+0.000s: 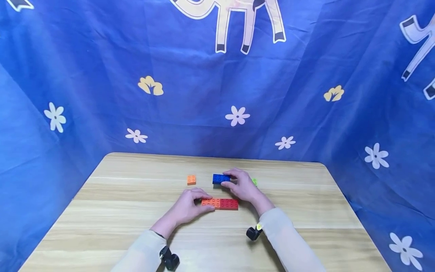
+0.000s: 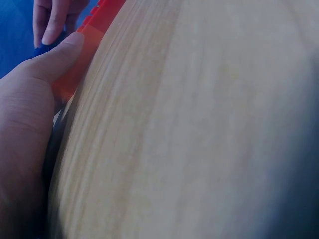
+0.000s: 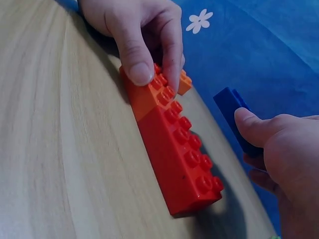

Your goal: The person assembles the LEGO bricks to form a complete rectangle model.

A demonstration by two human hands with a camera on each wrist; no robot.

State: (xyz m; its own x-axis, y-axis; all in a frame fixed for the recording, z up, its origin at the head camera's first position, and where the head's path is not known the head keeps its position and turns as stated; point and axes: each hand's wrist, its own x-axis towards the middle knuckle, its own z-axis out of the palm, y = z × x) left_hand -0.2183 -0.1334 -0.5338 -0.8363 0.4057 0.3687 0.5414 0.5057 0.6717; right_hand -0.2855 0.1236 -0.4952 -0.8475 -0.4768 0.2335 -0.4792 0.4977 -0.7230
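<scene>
My left hand (image 1: 185,207) grips the left end of an orange toy brick (image 1: 210,204), thumb on its near side and fingers on the far side. Against that brick's right end sits a red brick (image 1: 229,204), the two forming one straight row on the table. My right hand (image 1: 242,186) pinches a blue brick (image 1: 221,179) by its right end, farther back than the row. In the right wrist view the blue brick (image 3: 233,119) is held apart from the red brick (image 3: 174,154), studs facing away from the thumb.
A small orange brick (image 1: 191,180) stands behind the row to the left. Partly hidden behind my right hand is a light green brick (image 1: 254,182). The wooden table (image 1: 102,223) ends at a blue patterned cloth (image 1: 190,124) at the back and sides.
</scene>
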